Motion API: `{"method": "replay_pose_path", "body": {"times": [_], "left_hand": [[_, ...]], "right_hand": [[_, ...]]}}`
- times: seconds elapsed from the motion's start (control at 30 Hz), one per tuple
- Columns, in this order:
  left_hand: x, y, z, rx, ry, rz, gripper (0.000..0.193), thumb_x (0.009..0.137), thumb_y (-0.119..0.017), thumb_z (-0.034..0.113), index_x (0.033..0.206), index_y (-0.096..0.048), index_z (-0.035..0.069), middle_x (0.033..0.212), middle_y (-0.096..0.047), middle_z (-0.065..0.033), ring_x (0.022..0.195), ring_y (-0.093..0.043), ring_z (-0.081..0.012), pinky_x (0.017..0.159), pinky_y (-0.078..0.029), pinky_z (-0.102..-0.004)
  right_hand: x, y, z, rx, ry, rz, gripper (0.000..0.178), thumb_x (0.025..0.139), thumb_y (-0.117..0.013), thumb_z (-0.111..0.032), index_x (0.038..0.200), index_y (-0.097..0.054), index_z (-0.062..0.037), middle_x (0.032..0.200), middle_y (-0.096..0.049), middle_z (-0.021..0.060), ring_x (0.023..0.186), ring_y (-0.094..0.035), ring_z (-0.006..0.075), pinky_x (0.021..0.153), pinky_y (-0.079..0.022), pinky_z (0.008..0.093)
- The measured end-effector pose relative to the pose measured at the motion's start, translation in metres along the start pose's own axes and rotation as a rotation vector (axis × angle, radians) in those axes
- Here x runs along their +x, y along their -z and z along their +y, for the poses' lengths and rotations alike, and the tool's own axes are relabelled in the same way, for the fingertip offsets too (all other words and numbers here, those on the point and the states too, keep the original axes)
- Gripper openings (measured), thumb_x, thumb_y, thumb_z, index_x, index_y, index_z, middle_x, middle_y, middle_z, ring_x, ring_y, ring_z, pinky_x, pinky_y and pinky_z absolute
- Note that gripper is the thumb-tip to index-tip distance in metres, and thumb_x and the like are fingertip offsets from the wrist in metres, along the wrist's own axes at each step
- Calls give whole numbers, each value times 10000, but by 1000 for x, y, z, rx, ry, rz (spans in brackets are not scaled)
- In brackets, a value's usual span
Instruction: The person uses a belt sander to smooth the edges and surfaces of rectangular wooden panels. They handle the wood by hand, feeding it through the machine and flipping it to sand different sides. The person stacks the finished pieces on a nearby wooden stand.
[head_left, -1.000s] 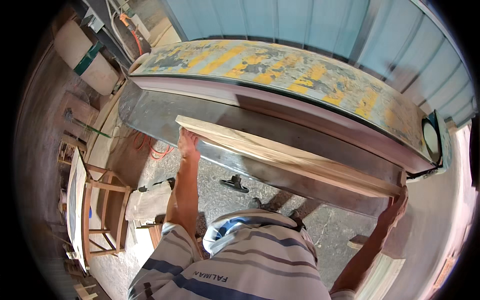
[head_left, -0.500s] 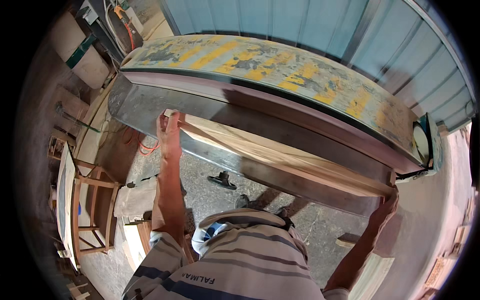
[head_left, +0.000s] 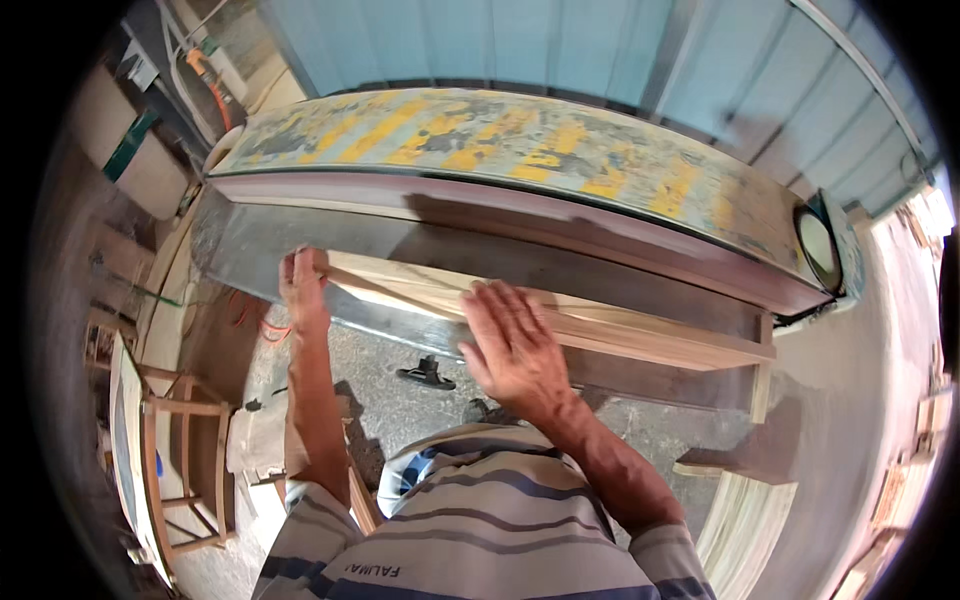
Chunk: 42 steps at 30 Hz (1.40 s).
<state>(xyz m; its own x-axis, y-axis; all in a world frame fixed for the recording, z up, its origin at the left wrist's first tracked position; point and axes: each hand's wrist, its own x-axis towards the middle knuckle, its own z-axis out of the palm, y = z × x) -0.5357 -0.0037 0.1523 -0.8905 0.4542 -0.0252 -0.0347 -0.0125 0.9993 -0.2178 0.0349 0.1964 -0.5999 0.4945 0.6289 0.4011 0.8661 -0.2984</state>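
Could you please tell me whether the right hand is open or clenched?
Open: the right hand has its fingers extended over the wooden piece.

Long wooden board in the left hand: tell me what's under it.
A grey metal table shows beyond the board and along its near side. The strip directly beneath is covered, and the right hand hides some more.

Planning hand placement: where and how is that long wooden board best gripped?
Probably by both ends, one hand each, from the person's side. The board is long and narrow, so a two-end hold should steady it best; its far long side faces the striped machine, while the near one is open to the hands. Left hand grips the left end; right hand lies over the middle.
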Motion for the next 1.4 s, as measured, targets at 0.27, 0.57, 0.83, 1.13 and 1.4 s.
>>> {"method": "replay_pose_path", "body": {"times": [0.27, 0.57, 0.83, 1.13, 1.4], "left_hand": [[29, 34, -21, 4, -7, -78, 366, 865, -514, 401, 1116, -516, 135, 1122, -509, -17, 1016, -491, -162, 840, -402, -358], [29, 44, -31, 13, 65, -299, 567, 865, -513, 497, 1317, -431, 164, 1225, -495, -51, 1128, -472, -197, 972, -322, -420], [26, 58, -70, 159, 18, -640, 635, 839, -652, 322, 1365, -349, 136, 1350, -405, 7, 1224, -371, -158, 1008, -294, -357], [-4, 28, -55, 454, 8, -430, 454, 795, -688, 360, 1098, -584, 38, 950, -617, -49, 868, -559, -175, 818, -427, -317], [13, 23, -125, 763, 135, -383, 600, 682, -747, 456, 1008, -616, -29, 928, -645, -119, 830, -610, -221, 726, -488, -352]], "right_hand": [[-50, 55, 40, -239, -200, -27, 439, 803, -597, -211, 1186, -496, -21, 1226, -525, 133, 1168, -472, 291, 1039, -292, 441], [-209, 163, 142, -54, -977, 798, 588, 839, -649, -227, 1321, -387, -16, 1332, -414, 147, 1202, -436, 279, 998, -349, 414], [-223, 116, 182, 652, -1056, 380, 720, 794, -686, -229, 1374, -310, -27, 1319, -428, 132, 1202, -407, 217, 983, -349, 377], [-228, 142, 175, 337, -1342, 240, 423, 830, -629, -363, 1003, -643, 23, 802, -631, 46, 764, -530, 103, 698, -440, 275], [-272, 125, 183, 281, -1370, 390, 386, 870, -586, -344, 1012, -643, 10, 764, -599, 21, 726, -488, 89, 652, -419, 257]]}}
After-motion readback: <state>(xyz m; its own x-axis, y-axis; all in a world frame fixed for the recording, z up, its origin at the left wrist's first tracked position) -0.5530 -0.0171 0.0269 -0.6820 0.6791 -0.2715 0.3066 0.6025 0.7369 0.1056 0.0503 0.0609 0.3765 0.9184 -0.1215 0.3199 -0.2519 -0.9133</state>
